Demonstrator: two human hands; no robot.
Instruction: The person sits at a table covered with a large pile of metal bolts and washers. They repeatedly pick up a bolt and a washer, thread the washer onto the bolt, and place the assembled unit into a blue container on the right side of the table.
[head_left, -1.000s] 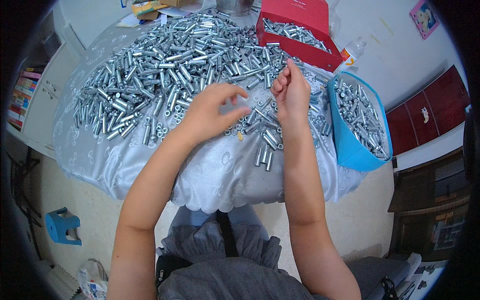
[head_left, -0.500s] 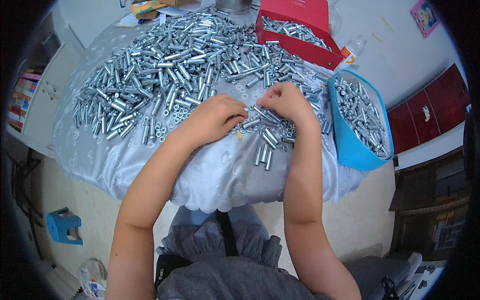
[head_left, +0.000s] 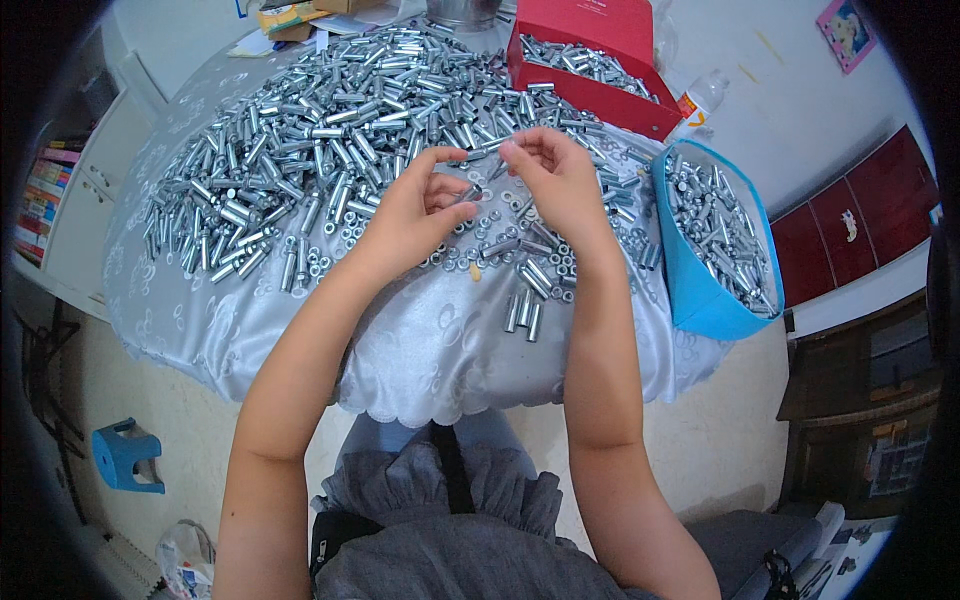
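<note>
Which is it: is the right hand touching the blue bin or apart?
Apart: the head view shows metal parts lying between the right hand and the blue bin.

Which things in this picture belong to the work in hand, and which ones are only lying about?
Likely part of the job:
heaped metal parts
small metal rings
blue bin holding metal parts
red box holding metal parts

Apparently just lying about:
plastic bottle
blue stool
yellow packet

Looks like somebody's home to me: a satiny, scallop-edged tablecloth (head_left: 440, 350) spreads beneath the hands (head_left: 565, 190), a white cabinet (head_left: 115, 170) and shelved books (head_left: 45, 195) stand well to their left, a blue plastic stool (head_left: 116, 458) lower on that side, a pink-framed picture (head_left: 846, 36) hanging far right.
</note>
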